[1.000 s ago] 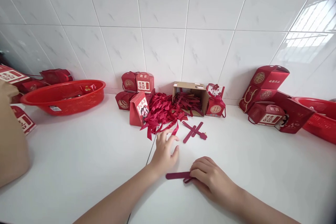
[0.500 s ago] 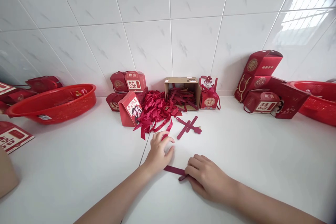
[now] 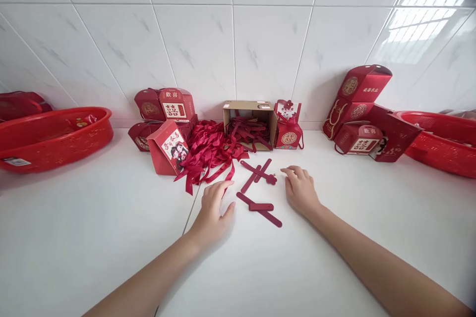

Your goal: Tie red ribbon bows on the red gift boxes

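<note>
My left hand (image 3: 213, 205) lies on the white counter with its fingers spread, fingertips at the trailing end of a heap of red ribbons (image 3: 208, 151). My right hand (image 3: 299, 189) rests flat and open to the right, holding nothing, fingertips close to a small gold bit beside two crossed dark red strips (image 3: 258, 171). Between the hands lies a folded dark red strip (image 3: 260, 207), touched by neither hand. An open cardboard box (image 3: 248, 109) of more strips stands against the wall behind.
Red gift boxes (image 3: 165, 109) stand at the wall left of the ribbons, one small box (image 3: 288, 131) right of the cardboard box, more boxes (image 3: 362, 114) farther right. Red plastic baskets sit at the far left (image 3: 52, 138) and far right (image 3: 442, 141).
My right hand let go of the folded strip and moved up and right toward the crossed strips. The strip now lies free. The view shifted left; the brown bag left the frame.
</note>
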Demonstrator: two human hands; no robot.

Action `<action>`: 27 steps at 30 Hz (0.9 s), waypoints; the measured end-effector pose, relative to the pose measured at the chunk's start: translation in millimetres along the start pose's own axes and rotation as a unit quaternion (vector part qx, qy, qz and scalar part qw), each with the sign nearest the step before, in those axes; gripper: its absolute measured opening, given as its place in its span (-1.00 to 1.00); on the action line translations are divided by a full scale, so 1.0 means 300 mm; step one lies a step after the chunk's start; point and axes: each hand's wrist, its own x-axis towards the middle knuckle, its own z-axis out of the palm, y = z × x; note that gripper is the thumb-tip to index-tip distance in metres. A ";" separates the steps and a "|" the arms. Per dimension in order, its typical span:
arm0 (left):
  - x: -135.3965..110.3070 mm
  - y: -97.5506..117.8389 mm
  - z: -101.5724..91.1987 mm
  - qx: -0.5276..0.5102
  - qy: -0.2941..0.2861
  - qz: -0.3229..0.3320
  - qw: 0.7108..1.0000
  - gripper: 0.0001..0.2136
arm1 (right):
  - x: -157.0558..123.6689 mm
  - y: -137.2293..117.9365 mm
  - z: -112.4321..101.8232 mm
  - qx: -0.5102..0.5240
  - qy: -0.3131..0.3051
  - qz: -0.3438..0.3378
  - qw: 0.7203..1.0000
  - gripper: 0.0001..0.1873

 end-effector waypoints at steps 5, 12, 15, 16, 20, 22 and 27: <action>0.005 0.005 0.001 -0.015 -0.010 -0.022 1.000 -0.60 | 0.103 0.038 0.064 0.008 -0.051 0.013 0.999 -0.61; 0.003 -0.005 0.004 -0.031 -0.008 -0.059 0.998 -0.54 | 0.235 0.060 0.090 0.019 -0.031 0.095 0.995 -0.74; 0.005 -0.012 0.007 -0.035 -0.001 -0.071 0.997 -0.54 | 0.230 0.024 0.076 0.040 -0.034 0.051 0.997 -0.70; 0.006 -0.013 0.007 -0.037 -0.002 -0.077 0.996 -0.54 | 0.223 0.007 0.072 0.049 -0.038 0.029 0.998 -0.68; 0.011 -0.005 0.001 -0.045 -0.023 -0.106 0.993 -0.56 | 0.204 -0.057 0.080 0.077 -0.038 0.003 0.996 -0.64; 0.013 0.006 -0.004 -0.052 -0.024 -0.115 0.992 -0.58 | 0.207 -0.071 0.098 0.088 -0.040 0.016 0.995 -0.63; 0.007 0.011 -0.005 -0.062 -0.018 -0.117 0.991 -0.61 | 0.212 -0.060 0.132 0.140 -0.057 0.015 0.988 -0.81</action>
